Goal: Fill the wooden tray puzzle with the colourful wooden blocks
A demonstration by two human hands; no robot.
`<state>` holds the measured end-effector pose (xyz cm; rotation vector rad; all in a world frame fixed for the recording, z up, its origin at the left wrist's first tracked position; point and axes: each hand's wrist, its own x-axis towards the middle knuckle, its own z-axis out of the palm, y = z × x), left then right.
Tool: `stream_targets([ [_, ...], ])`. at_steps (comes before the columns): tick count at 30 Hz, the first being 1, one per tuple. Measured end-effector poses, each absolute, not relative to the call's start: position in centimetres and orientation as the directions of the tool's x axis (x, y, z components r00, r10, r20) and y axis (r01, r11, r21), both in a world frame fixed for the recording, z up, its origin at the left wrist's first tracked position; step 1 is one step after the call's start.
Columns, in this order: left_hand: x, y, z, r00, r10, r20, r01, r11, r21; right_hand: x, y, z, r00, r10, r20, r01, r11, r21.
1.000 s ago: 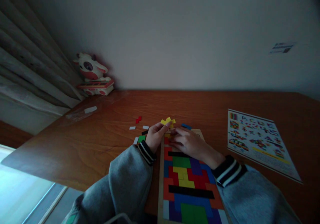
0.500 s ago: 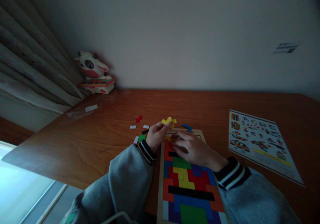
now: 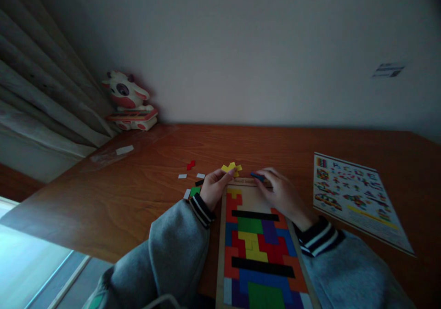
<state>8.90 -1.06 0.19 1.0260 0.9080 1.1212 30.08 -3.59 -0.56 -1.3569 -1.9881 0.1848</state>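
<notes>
My left hand (image 3: 214,188) is closed on a yellow puzzle piece (image 3: 232,167) with stepped edges, just past the far left corner of a wooden puzzle tray (image 3: 248,181). Between the thumb and fingers of my right hand (image 3: 283,198) is a blue puzzle piece (image 3: 257,176), at the tray's far rim. Coloured block pieces fill the near and middle parts of the tray, with a long black bar (image 3: 255,215) across them. Beyond that bar, orange and yellow pieces (image 3: 234,197) lie along the left side, and bare tray floor shows to their right.
Left of the tray lie a red piece (image 3: 190,165), a green piece (image 3: 195,191), a black piece (image 3: 200,182) and several white ones. A printed pattern sheet (image 3: 358,199) rests on the right. A toy cow with a keyboard (image 3: 132,102) stands at the back left.
My right hand has moved from over the tray's far left part to its far rim and taken hold of the blue piece. My left hand stays on the yellow piece.
</notes>
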Motion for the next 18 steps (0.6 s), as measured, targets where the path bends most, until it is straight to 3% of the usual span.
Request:
stream_targets([
  [8,8.9,-1.2,0.4,0.212,0.976,-0.045,-0.283,0.106,0.953,28.7,-4.9,0.1,-0.528,0.747,0.404,0.668,0.659,-0.345],
  [11,8.8,-1.1,0.3,0.2,0.979,-0.025,-0.251,0.076,0.965,28.0,-5.3,0.6,-0.595,0.702,0.391,0.608,0.711,-0.352],
  [14,8.8,-1.0,0.1,0.214,0.977,-0.015,-0.233,0.066,0.97,27.8,-5.3,0.5,-0.483,0.768,0.421,0.626,0.639,-0.447],
  [18,8.9,-1.2,-0.1,0.304,0.953,0.006,-0.208,0.06,0.976,27.9,-5.0,0.0,-0.159,0.913,0.375,0.483,0.404,-0.777],
])
